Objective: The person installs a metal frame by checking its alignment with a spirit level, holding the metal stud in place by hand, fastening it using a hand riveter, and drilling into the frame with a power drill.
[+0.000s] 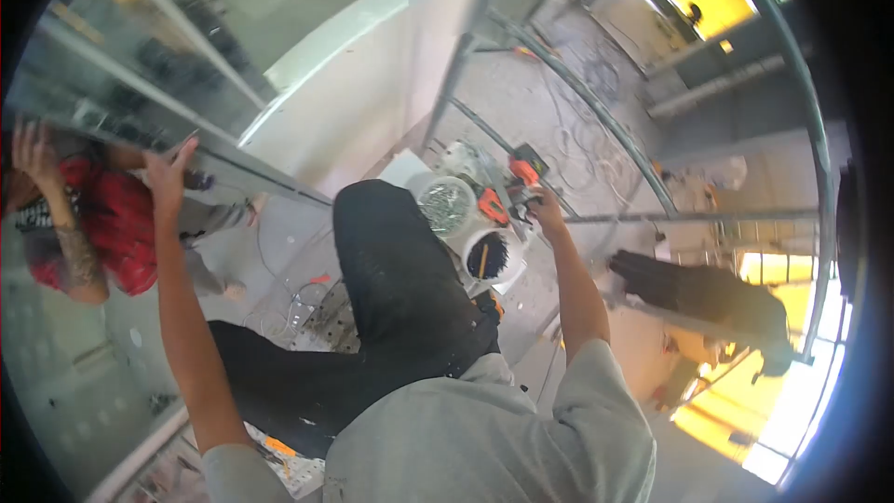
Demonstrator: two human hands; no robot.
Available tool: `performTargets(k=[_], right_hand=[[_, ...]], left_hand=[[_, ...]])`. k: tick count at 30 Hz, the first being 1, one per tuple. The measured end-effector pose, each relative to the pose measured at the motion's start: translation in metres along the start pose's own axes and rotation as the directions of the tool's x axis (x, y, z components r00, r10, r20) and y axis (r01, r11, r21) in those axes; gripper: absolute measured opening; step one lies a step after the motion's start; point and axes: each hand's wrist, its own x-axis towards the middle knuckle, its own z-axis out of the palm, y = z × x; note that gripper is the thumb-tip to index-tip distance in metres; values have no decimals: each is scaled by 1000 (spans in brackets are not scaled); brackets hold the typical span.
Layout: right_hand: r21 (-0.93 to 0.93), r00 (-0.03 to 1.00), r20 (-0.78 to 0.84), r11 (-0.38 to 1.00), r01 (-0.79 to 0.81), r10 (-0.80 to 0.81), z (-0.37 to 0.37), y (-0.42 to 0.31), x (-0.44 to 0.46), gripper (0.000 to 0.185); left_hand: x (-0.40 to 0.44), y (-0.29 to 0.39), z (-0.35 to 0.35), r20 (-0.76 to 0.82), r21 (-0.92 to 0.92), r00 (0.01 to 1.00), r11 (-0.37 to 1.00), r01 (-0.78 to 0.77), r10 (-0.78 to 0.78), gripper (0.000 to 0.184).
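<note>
In the centre of the frame, slightly right and above the middle, a red-and-black cordless power tool (527, 170) lies at the fingertips of the person's right hand (546, 206). The fingers bend towards a dark part of the tool; the spot is too blurred to tell whether that grip is closed around it. A second red piece (492, 206) shows just to the lower left, and I cannot tell if it belongs to the same tool.

At the left of the frame, the left hand (169, 175) is raised to a long grey metal channel (219, 144) that slants down from the upper left towards the middle. The thumb and fingers reach its lower edge, but whether this grip pinches the metal or only rests against it cannot be told.

Near the right hand, beside the knee of the black trousers (400, 270), stands a white round bucket full of silvery screws (445, 205). Just below and to its right is a white round bucket with dark contents (486, 258), a yellow-orange stick upright in it.

Behind the left forearm, at the left edge, is a co-worker in a red-and-black shirt (112, 224), one hand lifted. Grey scaffold tubes (596, 93) cross the upper right, and a figure in dark clothing (703, 296) appears at the right.
</note>
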Motion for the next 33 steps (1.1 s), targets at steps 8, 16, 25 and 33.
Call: performTargets(k=[8,16,25,33], right_hand=[[-591,625,768,223,775,-139,-4,-24,18,60],[-551,728,607,829,96,319,52,-43,-53,67],[-558,557,696,830,24,452,32,-35,-68,75],[-574,521,671,815,-85,527,5,-24,-70,78]], left_hand=[[-20,36,19,-18,-242,999,970,37,-42,86],[-31,61,-5,-214,-194,977,980,-46,3,102],[-24,51,-1,-213,-182,976,981,-74,34,95],[-22,45,7,-249,-211,966,970,-122,68,97]])
